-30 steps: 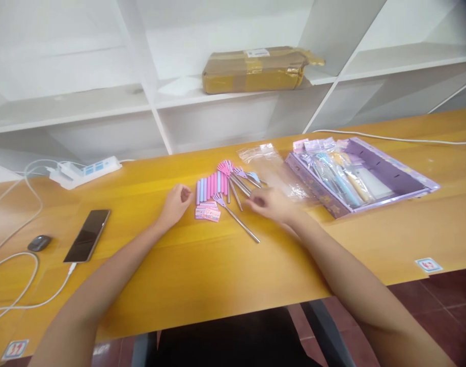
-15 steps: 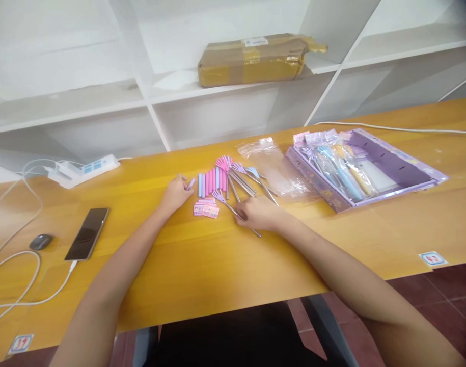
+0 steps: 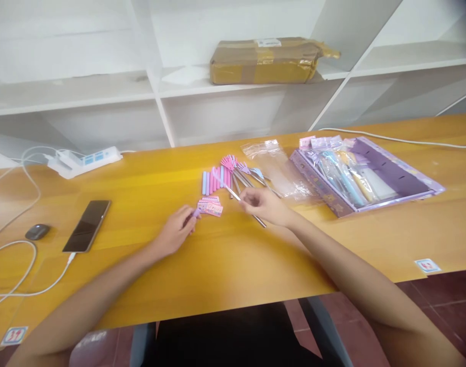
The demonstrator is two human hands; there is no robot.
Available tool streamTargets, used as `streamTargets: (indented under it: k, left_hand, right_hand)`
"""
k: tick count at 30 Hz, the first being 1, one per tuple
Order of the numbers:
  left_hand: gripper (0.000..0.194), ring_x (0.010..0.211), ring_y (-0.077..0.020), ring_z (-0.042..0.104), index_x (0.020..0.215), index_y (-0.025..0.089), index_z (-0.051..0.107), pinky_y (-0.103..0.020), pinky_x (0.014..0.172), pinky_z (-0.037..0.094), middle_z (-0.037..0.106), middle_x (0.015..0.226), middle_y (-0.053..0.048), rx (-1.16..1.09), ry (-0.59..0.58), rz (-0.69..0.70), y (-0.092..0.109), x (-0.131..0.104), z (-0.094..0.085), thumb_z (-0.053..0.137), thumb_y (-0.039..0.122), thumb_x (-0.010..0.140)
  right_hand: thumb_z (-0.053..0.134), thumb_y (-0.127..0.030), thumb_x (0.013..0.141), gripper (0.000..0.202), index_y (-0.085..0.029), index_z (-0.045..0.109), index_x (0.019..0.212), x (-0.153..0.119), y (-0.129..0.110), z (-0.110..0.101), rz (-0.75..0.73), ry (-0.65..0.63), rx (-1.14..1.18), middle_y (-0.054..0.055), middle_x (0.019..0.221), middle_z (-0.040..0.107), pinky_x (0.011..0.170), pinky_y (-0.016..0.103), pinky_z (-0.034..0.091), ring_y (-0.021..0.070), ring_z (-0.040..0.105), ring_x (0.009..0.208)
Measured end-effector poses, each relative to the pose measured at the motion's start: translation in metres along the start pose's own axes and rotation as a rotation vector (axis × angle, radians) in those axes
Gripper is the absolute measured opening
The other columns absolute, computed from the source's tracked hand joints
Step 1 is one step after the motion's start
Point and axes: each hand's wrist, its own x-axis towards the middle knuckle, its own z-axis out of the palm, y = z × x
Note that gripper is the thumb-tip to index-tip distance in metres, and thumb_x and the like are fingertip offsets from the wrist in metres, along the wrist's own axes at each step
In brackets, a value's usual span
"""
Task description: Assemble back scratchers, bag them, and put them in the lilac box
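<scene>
My left hand (image 3: 178, 228) pinches a short purple tube (image 3: 196, 212) just left of a small pile of pink cards (image 3: 210, 206). Between the fingers of my right hand (image 3: 256, 203) is a metal rod with a purple claw head (image 3: 218, 177), angled up and left over the tubes. A row of pink and blue tubes (image 3: 213, 182) lies behind the cards. Beside it are several metal rods with claw heads, among them a pink one (image 3: 228, 162) and a blue one (image 3: 257, 172).
A clear plastic bag (image 3: 280, 165) lies right of the rods, near a purple box (image 3: 401, 171) holding wrapped items. At the left are a phone (image 3: 87, 226), a mouse (image 3: 37, 232) and a power strip (image 3: 85, 160). A taped carton (image 3: 265, 61) sits on the shelf.
My left hand has come nearer and to the right with the purple tube, from beside the row to beside the cards. My right hand has raised the purple claw rod from the table.
</scene>
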Motion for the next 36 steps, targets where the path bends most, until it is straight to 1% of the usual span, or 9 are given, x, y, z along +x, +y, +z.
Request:
streamTargets:
  k: [3, 6, 10, 13, 18, 23, 28, 32, 36]
  left_hand:
    - [0.032, 0.091, -0.0220, 0.063, 0.123, 0.023, 0.063, -0.035, 0.088, 0.050, 0.068, 0.103, -0.006, 0.028, -0.061, 0.076, 0.000, -0.015, 0.015, 0.043, 0.045, 0.112]
    - [0.040, 0.094, -0.0226, 0.064, 0.143, 0.023, 0.056, -0.037, 0.093, 0.049, 0.071, 0.106, -0.007, 0.008, -0.113, 0.089, -0.004, -0.019, 0.020, 0.040, 0.044, 0.113]
    - [0.046, 0.096, -0.0226, 0.066, 0.154, 0.025, 0.050, -0.037, 0.095, 0.050, 0.072, 0.104, -0.005, -0.012, -0.164, 0.097, -0.007, -0.017, 0.019, 0.037, 0.045, 0.114]
    - [0.046, 0.100, -0.0231, 0.068, 0.151, 0.025, 0.055, -0.037, 0.097, 0.050, 0.075, 0.106, -0.005, -0.009, -0.205, 0.087, -0.007, -0.017, 0.017, 0.037, 0.046, 0.114]
    - [0.045, 0.106, -0.0233, 0.072, 0.149, 0.027, 0.057, -0.035, 0.100, 0.051, 0.078, 0.111, -0.005, -0.004, -0.254, 0.101, -0.008, -0.018, 0.018, 0.038, 0.046, 0.114]
    - [0.043, 0.107, -0.0228, 0.073, 0.151, 0.027, 0.055, -0.035, 0.101, 0.052, 0.080, 0.113, -0.005, -0.004, -0.285, 0.105, -0.008, -0.019, 0.017, 0.040, 0.045, 0.114]
    - [0.040, 0.101, -0.0222, 0.074, 0.147, 0.027, 0.058, -0.034, 0.097, 0.053, 0.080, 0.109, -0.004, -0.027, -0.265, 0.105, -0.008, -0.019, 0.017, 0.042, 0.043, 0.113]
    - [0.039, 0.097, -0.0218, 0.074, 0.146, 0.027, 0.057, -0.033, 0.093, 0.054, 0.081, 0.109, -0.004, -0.004, -0.240, 0.099, -0.009, -0.020, 0.020, 0.044, 0.043, 0.113]
    - [0.040, 0.105, -0.0228, 0.075, 0.146, 0.026, 0.056, -0.036, 0.097, 0.055, 0.081, 0.112, -0.005, 0.025, -0.184, 0.108, -0.006, -0.020, 0.021, 0.042, 0.043, 0.113]
  right_hand:
    - [0.071, -0.050, 0.092, 0.034, -0.021, 0.053, 0.088, 0.000, -0.006, 0.021, 0.074, 0.077, 0.341, -0.009, 0.058, 0.040, 0.050, 0.023, 0.022, 0.0072, 0.031, 0.048]
    - [0.075, -0.053, 0.089, 0.038, -0.022, 0.054, 0.096, -0.002, -0.005, 0.046, 0.136, 0.138, 0.621, -0.010, 0.057, 0.037, 0.046, 0.023, 0.016, 0.0067, 0.026, 0.044]
    - [0.069, -0.059, 0.090, 0.040, -0.022, 0.054, 0.089, -0.008, 0.007, 0.065, 0.147, 0.229, 0.802, -0.009, 0.054, 0.031, 0.045, 0.024, 0.014, 0.0076, 0.023, 0.043]
    - [0.061, -0.065, 0.093, 0.045, -0.022, 0.052, 0.083, -0.011, 0.014, 0.067, 0.153, 0.254, 0.813, -0.009, 0.051, 0.025, 0.045, 0.026, 0.015, 0.0087, 0.020, 0.042]
    - [0.057, -0.070, 0.095, 0.048, -0.024, 0.051, 0.083, -0.011, 0.016, 0.063, 0.151, 0.284, 0.782, -0.009, 0.051, 0.021, 0.047, 0.026, 0.015, 0.0096, 0.017, 0.041]
    - [0.058, -0.065, 0.094, 0.043, -0.023, 0.053, 0.083, -0.010, 0.014, 0.063, 0.175, 0.240, 0.805, -0.008, 0.050, 0.024, 0.047, 0.027, 0.015, 0.0095, 0.019, 0.041]
    - [0.058, -0.061, 0.095, 0.040, -0.023, 0.055, 0.084, -0.014, 0.017, 0.064, 0.155, 0.263, 0.771, -0.007, 0.051, 0.027, 0.048, 0.027, 0.016, 0.0102, 0.022, 0.043]
    - [0.058, -0.060, 0.098, 0.040, -0.022, 0.059, 0.085, -0.019, 0.020, 0.062, 0.098, 0.293, 0.699, -0.006, 0.051, 0.034, 0.049, 0.027, 0.016, 0.0107, 0.027, 0.044]
    - [0.058, -0.058, 0.100, 0.040, -0.021, 0.062, 0.086, -0.022, 0.021, 0.062, 0.056, 0.298, 0.656, -0.004, 0.052, 0.039, 0.049, 0.027, 0.018, 0.0106, 0.031, 0.044]
